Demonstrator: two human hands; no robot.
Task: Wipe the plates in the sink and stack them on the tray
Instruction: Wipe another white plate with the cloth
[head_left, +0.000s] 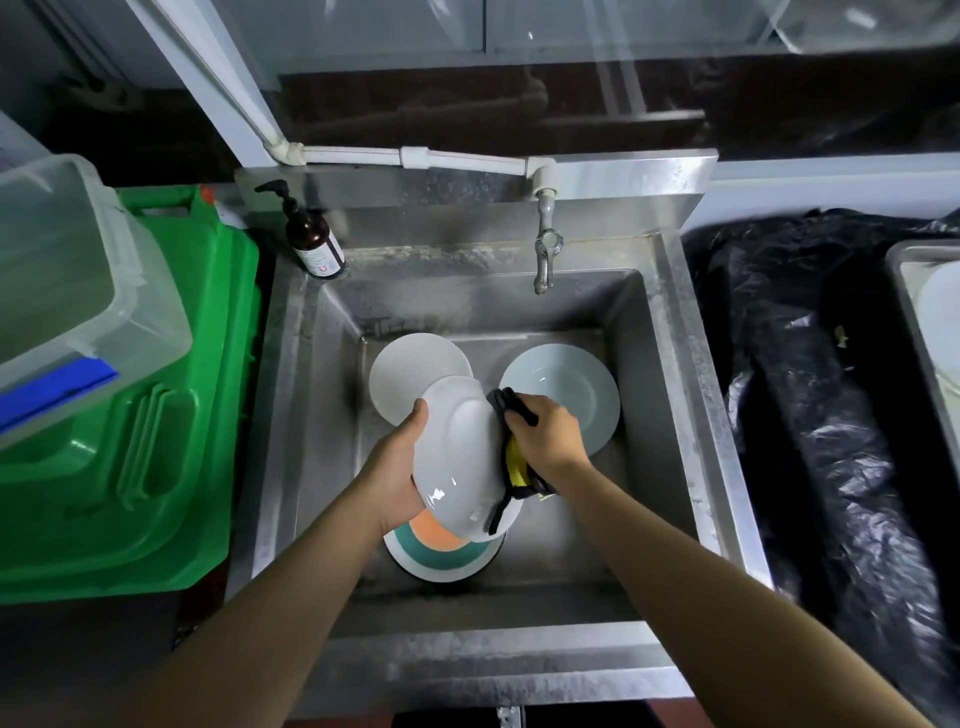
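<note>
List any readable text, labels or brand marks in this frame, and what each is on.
Brown pump bottle: white label with small print and a red mark, too blurred to read.
Green bin: no text visible.
Plates in the sink, clear tub and tap: no markings visible.
Nothing in the frame is legible.

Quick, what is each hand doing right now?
Left hand: grips the rim of a white plate, tilted above the sink.
Right hand: grips a black and yellow cloth against that plate.
</note>
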